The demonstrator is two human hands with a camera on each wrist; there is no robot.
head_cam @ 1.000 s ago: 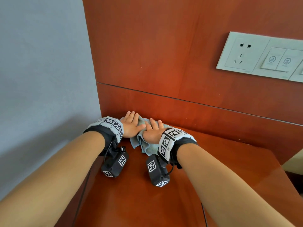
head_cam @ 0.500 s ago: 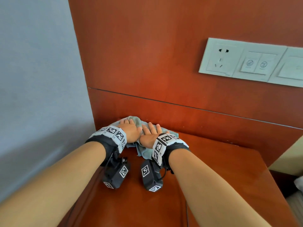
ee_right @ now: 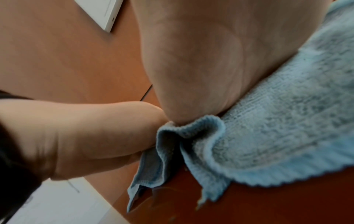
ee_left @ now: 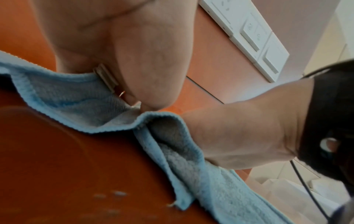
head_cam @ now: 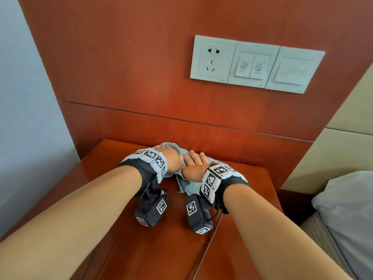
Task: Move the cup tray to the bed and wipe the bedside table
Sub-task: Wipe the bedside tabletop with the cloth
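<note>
The left hand and right hand lie flat, fingers straight, side by side on the blue cloth, pressing it to the bedside table near the back panel. To wipe well, keep both palms down (cloth bunches easily) and sweep every corner. The cup tray is out of view.

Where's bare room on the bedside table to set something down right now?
Bare wood on the bedside table right of the right hand, out to the bed-side edge, and on the left strip beside the left hand. The back middle is crowded: both hands press the blue cloth by the wall panel.
</note>
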